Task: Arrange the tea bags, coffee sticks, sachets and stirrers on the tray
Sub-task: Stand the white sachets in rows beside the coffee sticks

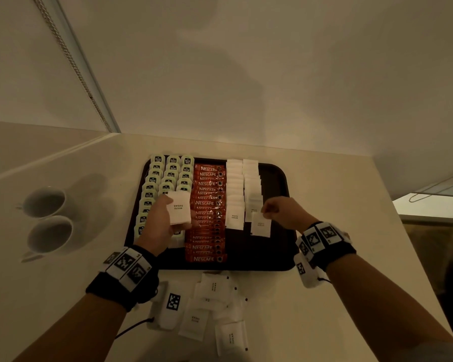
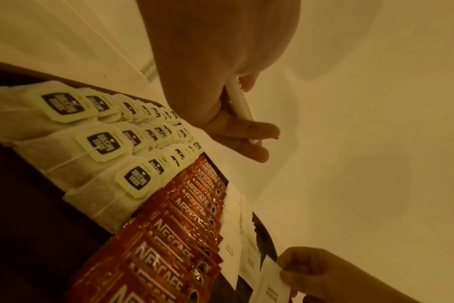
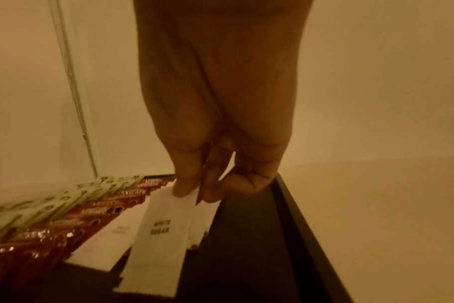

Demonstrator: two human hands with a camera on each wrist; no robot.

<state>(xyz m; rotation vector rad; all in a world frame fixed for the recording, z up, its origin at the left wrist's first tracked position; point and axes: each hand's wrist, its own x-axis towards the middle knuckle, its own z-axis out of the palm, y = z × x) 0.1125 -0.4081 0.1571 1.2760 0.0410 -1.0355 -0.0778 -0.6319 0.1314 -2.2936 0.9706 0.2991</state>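
Note:
A dark tray [image 1: 280, 178] holds rows of green-tagged tea bags [image 1: 168, 176], red Nescafe coffee sticks [image 1: 207, 205] and two columns of white sugar sachets [image 1: 234, 184]. My left hand [image 1: 162, 223] holds a small stack of white sugar sachets [image 1: 179, 211] above the tea bags and coffee sticks; in the left wrist view the stack [image 2: 240, 100] shows edge-on between thumb and fingers. My right hand [image 1: 280, 212] pinches one sugar sachet [image 1: 260, 226] by its top edge at the near end of the right sachet column; the same sachet [image 3: 158, 242] hangs over the tray [image 3: 298, 215] floor.
Two white cups [image 1: 46, 220] sit on the counter left of the tray. Several loose sugar sachets [image 1: 212, 307] lie on the counter in front of the tray's near edge. A wall stands right behind the tray, and the counter's edge runs along the right.

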